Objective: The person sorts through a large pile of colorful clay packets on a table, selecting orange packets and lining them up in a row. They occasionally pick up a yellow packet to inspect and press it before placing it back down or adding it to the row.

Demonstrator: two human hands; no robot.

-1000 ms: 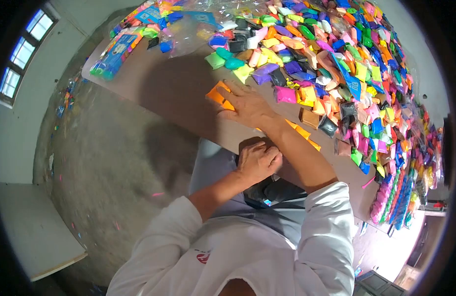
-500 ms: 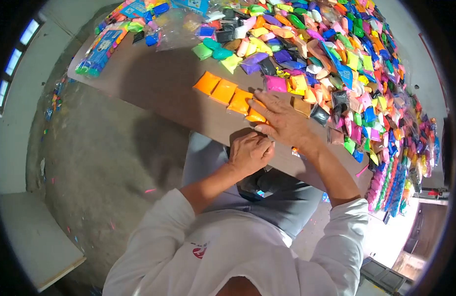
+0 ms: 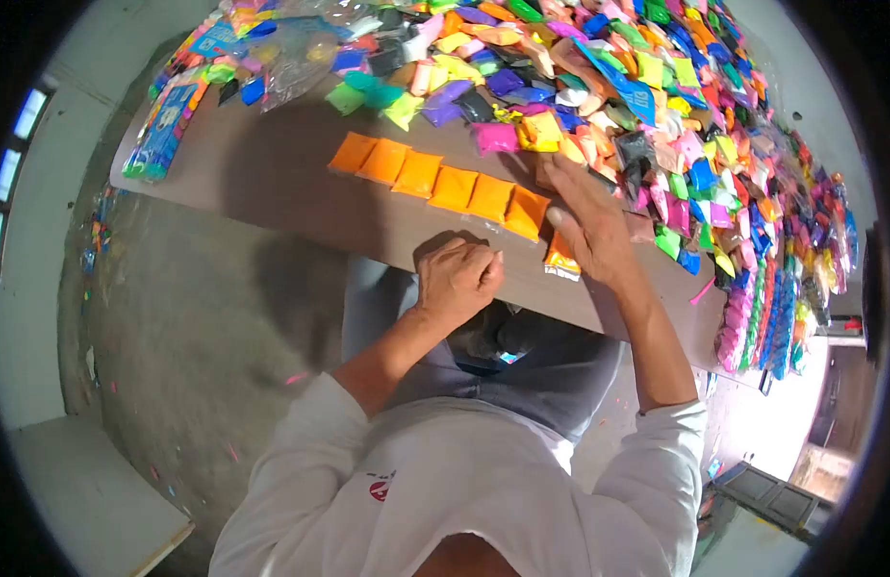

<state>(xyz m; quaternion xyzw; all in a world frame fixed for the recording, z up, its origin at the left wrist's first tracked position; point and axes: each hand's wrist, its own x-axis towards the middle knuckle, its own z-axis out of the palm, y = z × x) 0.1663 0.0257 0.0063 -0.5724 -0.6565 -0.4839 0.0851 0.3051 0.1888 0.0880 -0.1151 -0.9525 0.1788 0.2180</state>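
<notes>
A slanting row of several small orange packets [image 3: 453, 188] lies flat on the table in front of me. At the row's right end, a separate orange packet [image 3: 561, 258] with a whitish printed edge sits partly beneath the thumb side of my right hand [image 3: 596, 226]. That hand is open, fingers stretched toward the heap and thumb held apart. My left hand [image 3: 457, 279] rests closed at the table's front edge, below the row. Its fingers are curled under, so whatever may be inside is hidden.
A large heap of colourful packets [image 3: 522, 82] covers the back and right of the table [image 3: 301, 159]. Long strips of packets [image 3: 753, 317] lie at the right end. A blue-labelled multicoloured pack [image 3: 166, 130] and clear plastic bags [image 3: 296, 62] lie at the left.
My right hand has moved right and off the row, uncovering more orange packets. My left hand, still closed, has shifted slightly left. The camera view has shifted a little.
</notes>
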